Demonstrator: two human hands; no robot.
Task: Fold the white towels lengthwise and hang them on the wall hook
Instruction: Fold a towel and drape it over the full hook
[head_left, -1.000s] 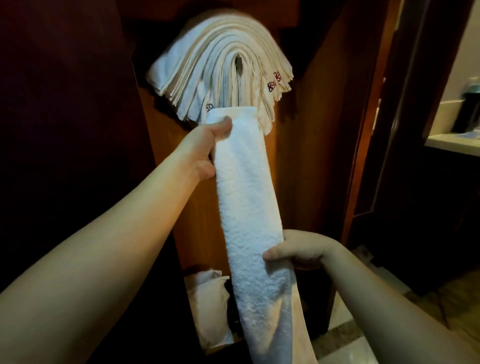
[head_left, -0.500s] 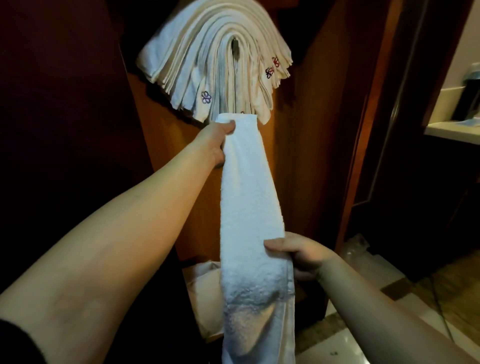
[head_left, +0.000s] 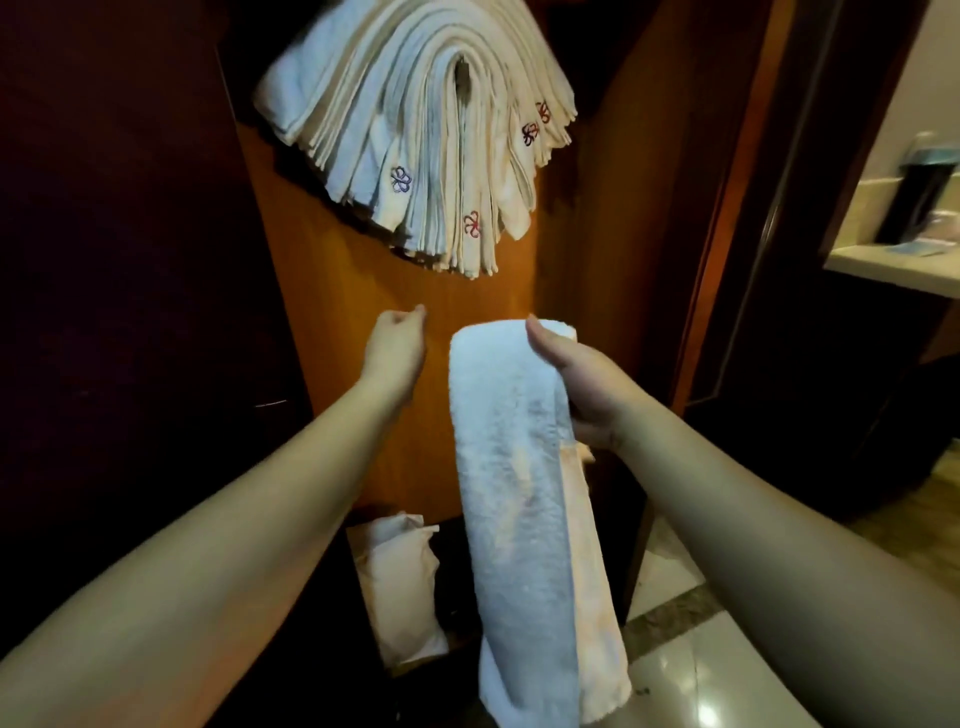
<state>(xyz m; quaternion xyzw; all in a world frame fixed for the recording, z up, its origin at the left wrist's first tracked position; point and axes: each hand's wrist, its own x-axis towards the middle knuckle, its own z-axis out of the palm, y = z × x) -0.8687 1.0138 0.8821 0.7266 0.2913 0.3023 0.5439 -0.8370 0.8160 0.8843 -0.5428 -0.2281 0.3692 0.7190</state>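
Note:
A white towel (head_left: 519, 493), folded into a long narrow strip, hangs doubled over from my right hand (head_left: 582, 384), which grips it at its top fold with the thumb on the front. My left hand (head_left: 395, 348) is beside the towel to the left, apart from it, fingers loosely curled and holding nothing. Above both hands, a thick bundle of folded white towels (head_left: 415, 130) with small embroidered flower marks drapes over a wall hook (head_left: 460, 78), of which only a dark gap shows, on the wooden panel.
The wooden wall panel (head_left: 415, 395) stands straight ahead, with a dark door (head_left: 130, 312) to the left. A white bag (head_left: 400, 587) sits on the floor below. A doorway at right shows a counter (head_left: 893, 270) with a dark container. Tiled floor (head_left: 691, 665) lies at lower right.
My left hand has let go of the towel's top end and dropped away to the left. My right hand has slid up and now holds the towel doubled over at its fold.

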